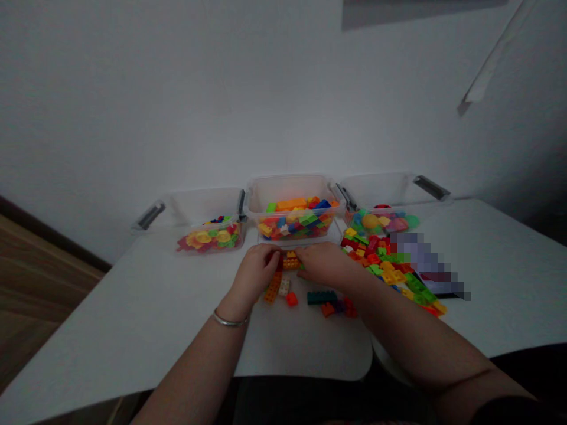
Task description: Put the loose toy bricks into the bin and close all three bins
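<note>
My left hand [254, 273] and my right hand [326, 264] meet at the middle of the white table [133, 319], fingers curled round a small yellow-orange brick assembly [290, 261] held between them. A silver bracelet [228, 320] circles my left wrist. Just below the hands lie an orange brick strip [273, 288], a white brick [284, 287], a red brick [291, 298], a dark green long brick [322, 297] and a few small orange, purple and red pieces [339, 307].
Three clear plastic bins stand along the wall: the left bin [195, 208] with round pieces, the middle bin [292, 192] full of bricks, the right bin [390, 189] with toys. A heap of loose bricks [390, 268] spreads right of my hands.
</note>
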The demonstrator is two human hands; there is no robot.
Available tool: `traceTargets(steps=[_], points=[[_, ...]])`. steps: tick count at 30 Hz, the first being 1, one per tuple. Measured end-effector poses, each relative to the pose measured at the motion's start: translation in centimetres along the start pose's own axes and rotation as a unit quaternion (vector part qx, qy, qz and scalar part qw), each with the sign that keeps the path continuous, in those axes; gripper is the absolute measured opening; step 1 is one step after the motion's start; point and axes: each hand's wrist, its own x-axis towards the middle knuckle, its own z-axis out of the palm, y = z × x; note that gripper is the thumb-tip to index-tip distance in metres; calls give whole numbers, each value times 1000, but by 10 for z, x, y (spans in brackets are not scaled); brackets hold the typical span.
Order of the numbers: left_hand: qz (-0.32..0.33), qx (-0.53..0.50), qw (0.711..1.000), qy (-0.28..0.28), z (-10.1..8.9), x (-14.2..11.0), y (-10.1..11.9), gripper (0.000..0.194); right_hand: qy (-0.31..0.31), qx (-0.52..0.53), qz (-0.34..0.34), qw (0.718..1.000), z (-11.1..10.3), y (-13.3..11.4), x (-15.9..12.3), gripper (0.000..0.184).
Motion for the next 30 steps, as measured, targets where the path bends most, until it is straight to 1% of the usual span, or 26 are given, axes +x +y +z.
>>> traceTargets(steps=[3,6,10,13,16,19,21,23,25,27,28,30], points=[[0,1,1000,-6,0,0,0,26,-3,5,1,1000,1,2,1,27],[-1,-2,1000,-4,-1,0,2,26,-9,0,-2,1000,-4,2,-1,24],[6,-5,1000,-7,-1,0,3,25,-11,-25,16,999,-20,1,-8,21],[9,-6,1000,-10,-2,0,4,24,20,-10,10,1000,-36,5,-16,21],[5,-13,1000,-13,-2,0,5,24,94,33,-10,995,-51,16,-23,22],[0,-16,1000,-10,-2,-1,5,24,212,56,-9,976,-59,32,-24,25],[1,-20,1000,-8,-1,-1,5,24,306,67,3,950,-59,43,-19,28],[3,-22,1000,-9,-1,-1,4,24,399,76,35,913,-53,52,-12,29],[4,-23,1000,-9,-1,-1,4,24,473,75,73,875,-43,58,-3,28],[6,-24,1000,-10,0,0,3,24,502,69,88,858,-31,60,6,26],[6,-25,1000,-9,0,0,4,24,505,66,90,856,-25,60,9,26],[4,-24,1000,-6,0,0,4,24,492,62,81,865,-16,59,16,25]])
